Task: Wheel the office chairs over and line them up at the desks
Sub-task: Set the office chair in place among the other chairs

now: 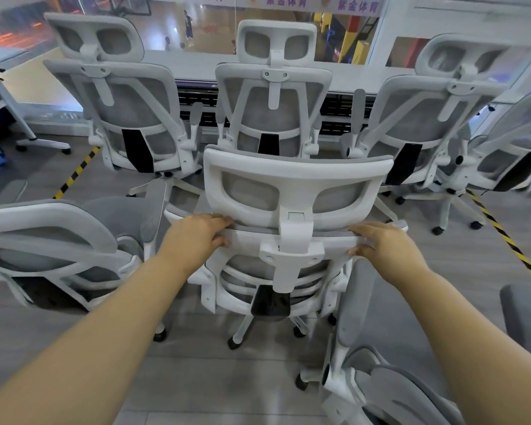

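Grey plank floor [227, 378] underfoot, yellow-black hazard tape [508, 240] striping it at 3 o'clock; long window [215, 29] at 12 o'clock onto a wooden sports court (purple lettering on banners above)

Chair [295, 240]: matt white plastic frame, grey mesh cloth; floor [227, 378] smooth grey.

Rightmost chair [515, 148] cut by frame edge
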The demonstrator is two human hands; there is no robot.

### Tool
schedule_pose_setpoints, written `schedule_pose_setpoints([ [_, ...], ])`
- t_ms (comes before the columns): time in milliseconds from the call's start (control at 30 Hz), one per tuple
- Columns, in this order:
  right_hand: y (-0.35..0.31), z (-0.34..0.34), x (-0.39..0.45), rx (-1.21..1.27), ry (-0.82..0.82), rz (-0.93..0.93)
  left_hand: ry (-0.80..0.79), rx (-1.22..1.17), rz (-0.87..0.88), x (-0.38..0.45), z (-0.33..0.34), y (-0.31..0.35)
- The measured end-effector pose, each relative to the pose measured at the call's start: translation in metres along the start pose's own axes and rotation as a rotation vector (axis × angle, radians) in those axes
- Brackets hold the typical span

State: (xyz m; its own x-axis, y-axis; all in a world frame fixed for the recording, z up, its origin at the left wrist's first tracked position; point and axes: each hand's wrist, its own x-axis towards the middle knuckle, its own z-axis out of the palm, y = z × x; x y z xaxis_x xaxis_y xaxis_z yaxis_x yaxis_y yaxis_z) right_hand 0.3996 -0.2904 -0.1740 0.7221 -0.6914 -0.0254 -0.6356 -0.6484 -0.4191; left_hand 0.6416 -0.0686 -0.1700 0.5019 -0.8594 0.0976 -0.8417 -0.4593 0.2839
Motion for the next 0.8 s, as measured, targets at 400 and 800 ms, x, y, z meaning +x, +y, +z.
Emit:
schedule_pose_setpoints([
  [400, -0.002, 0.003, 0.000, 0.010, -0.014, 0.003, -0.014, -0.007, -0.009, -0.004, -0.002, -0.003],
  [800, -0.020, -0.011, -0.005, -0.237, -0.059, 0.008, -0.061, 0.119, -0.065, -0.011, -0.006, 0.005],
])
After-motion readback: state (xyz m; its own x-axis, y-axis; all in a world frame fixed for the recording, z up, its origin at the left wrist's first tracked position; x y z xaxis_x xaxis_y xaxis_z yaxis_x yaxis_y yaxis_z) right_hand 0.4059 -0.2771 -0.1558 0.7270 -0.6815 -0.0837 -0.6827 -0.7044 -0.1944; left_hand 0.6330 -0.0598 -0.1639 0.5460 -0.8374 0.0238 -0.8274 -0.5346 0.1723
